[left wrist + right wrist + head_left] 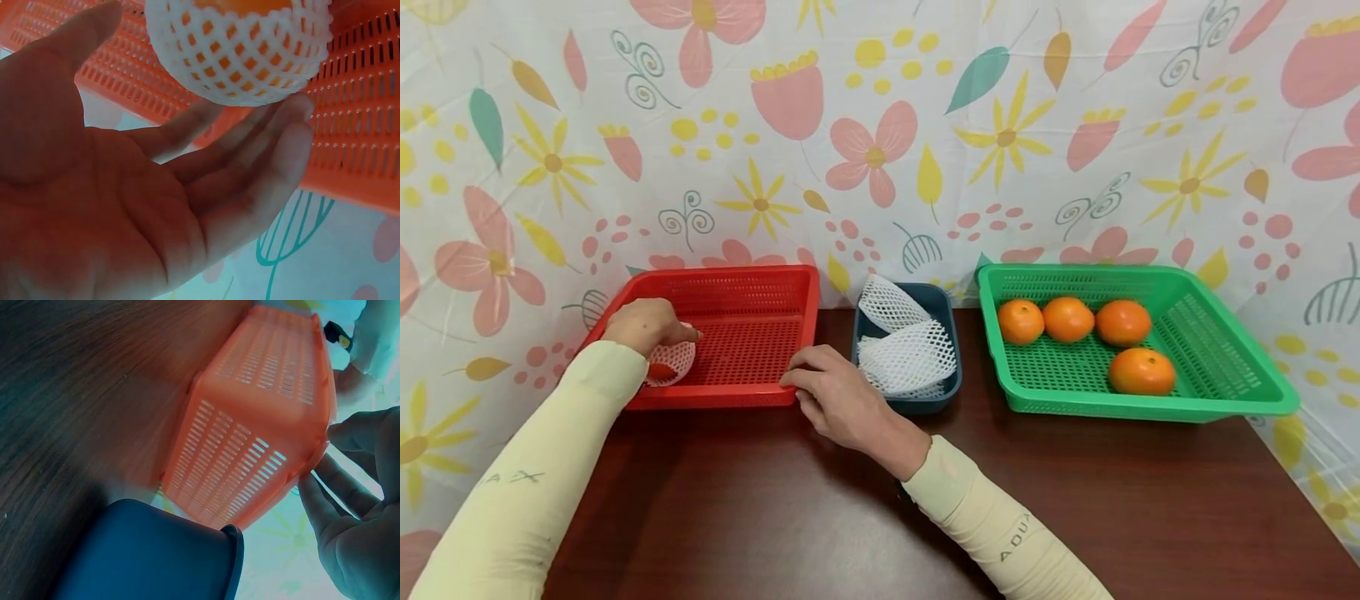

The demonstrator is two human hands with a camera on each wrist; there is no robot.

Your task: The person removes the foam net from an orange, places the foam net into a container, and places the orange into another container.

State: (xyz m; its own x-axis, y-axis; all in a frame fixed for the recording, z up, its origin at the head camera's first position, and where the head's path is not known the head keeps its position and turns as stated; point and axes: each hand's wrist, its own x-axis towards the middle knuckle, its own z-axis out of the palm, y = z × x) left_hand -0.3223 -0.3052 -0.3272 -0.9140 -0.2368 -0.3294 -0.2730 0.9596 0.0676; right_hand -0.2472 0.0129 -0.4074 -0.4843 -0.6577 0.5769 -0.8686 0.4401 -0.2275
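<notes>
My left hand point(643, 325) reaches into the left part of the red basket point(748, 392). Beside it sits an orange in a white foam net sleeve point(676, 360), partly hidden by the hand in the head view. In the left wrist view, the fingertips lie right at the underside of the sleeved orange point(240, 62), with the thumb spread away from it. My right hand point(838, 400) holds the red basket's front right corner. The right wrist view shows its thumb and fingers at the basket rim point(322, 381).
A dark blue bin point(957, 375) holding white foam net sleeves point(913, 358) stands just right of the red basket. Farther right, a green basket point(1225, 400) contains several bare oranges point(1067, 319). Behind the brown table point(737, 500) hangs a flowered cloth point(880, 225).
</notes>
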